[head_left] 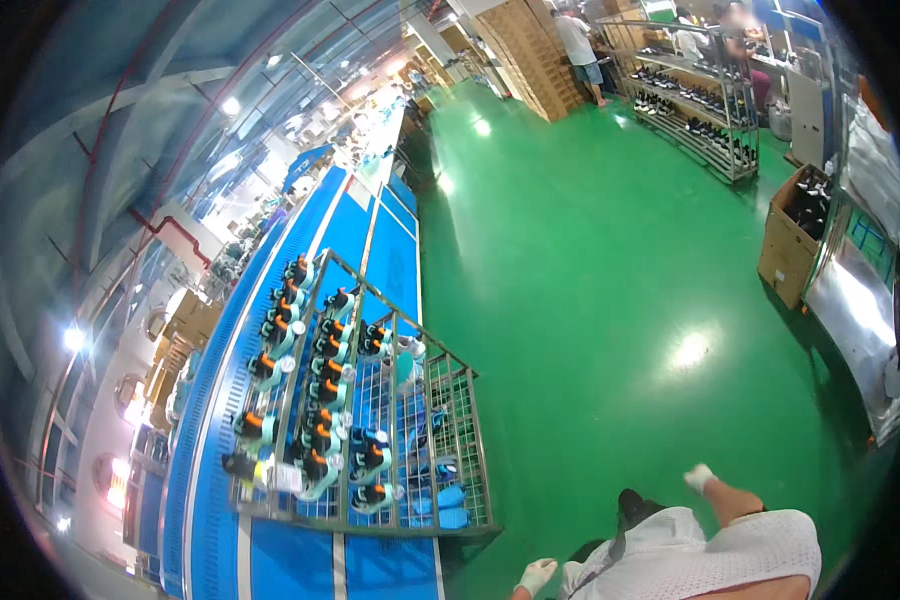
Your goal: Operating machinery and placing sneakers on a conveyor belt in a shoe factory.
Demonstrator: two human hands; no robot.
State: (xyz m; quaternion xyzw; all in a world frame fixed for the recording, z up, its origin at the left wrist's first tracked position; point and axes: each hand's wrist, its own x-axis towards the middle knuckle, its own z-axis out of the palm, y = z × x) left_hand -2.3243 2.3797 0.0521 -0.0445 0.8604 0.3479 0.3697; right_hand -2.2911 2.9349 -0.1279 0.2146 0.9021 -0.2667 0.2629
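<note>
My left hand (537,575), in a white glove, hangs low at the bottom edge, apart from the wire rack to its left. My right hand (700,477), gloved in white too, swings out over the green floor in front of my white garment. Both hands look loosely open, with nothing seen in them. Nearest to my left hand is a metal wire rack (475,430) bearing several black, orange and pale-green shoes (325,390). On its lower levels lie blue shoes (452,507). A dark shoe (635,507) shows beneath my garment.
A long blue production line (390,250) runs along the left behind the rack. Green floor (580,300) stretches ahead. At right stand a cardboard box (785,250) with dark items and a metal-topped table (850,310). Farther off are a shoe rack (695,110), stacked cartons (530,60) and a standing person (577,50).
</note>
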